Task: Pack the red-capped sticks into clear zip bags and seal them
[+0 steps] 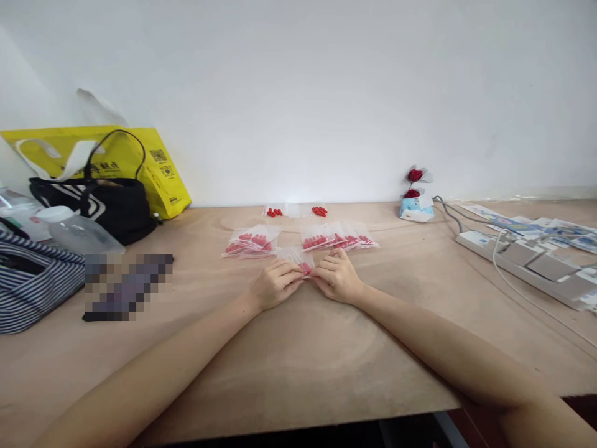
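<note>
Between my two hands is a small clear plastic zip bag (290, 254) with red capsule-like pieces (305, 269) inside. My left hand (278, 284) pinches its near left edge, fingers closed. From the other side my right hand (337, 276) grips the near right edge, thumb and fingers pressed together. Just beyond the left hand lies a pile of filled bags (254, 240) with red pieces. A second row of overlapping filled bags (336, 236) lies beyond the right hand. The fingers partly hide the held bag's near edge.
Farther back, loose red pieces (274, 212) and more red pieces (319, 211) lie on clear bags by the wall. At left are a yellow bag (170, 180), a black bag (121, 211) and a striped bag (41, 286). A power strip (517, 264), cables and a tissue pack (416, 210) are at right.
</note>
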{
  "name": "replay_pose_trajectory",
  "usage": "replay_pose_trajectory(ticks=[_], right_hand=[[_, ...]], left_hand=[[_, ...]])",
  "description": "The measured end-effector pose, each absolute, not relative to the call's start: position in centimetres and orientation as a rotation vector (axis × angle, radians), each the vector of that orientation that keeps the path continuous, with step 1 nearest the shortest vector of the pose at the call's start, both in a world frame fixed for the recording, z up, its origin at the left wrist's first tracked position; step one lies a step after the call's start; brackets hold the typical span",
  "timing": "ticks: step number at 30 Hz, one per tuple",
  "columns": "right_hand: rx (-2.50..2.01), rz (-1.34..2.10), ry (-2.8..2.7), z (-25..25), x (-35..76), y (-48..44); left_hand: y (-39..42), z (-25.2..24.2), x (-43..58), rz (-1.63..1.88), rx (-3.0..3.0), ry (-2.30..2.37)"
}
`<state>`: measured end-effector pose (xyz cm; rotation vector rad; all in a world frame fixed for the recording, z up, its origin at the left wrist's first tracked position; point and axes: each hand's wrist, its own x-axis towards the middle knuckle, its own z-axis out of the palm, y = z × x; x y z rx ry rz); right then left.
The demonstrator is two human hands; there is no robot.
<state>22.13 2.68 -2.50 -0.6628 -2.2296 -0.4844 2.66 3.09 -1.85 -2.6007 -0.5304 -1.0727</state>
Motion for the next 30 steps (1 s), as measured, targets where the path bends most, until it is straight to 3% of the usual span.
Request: replay_pose_trajectory(ticks=[30], right_hand=[[-0.688, -0.395, -2.279, -2.4, 22.8, 2.5]], left_hand=[[1.9, -0.8, -0.4, -0.949, -2.469, -0.55]])
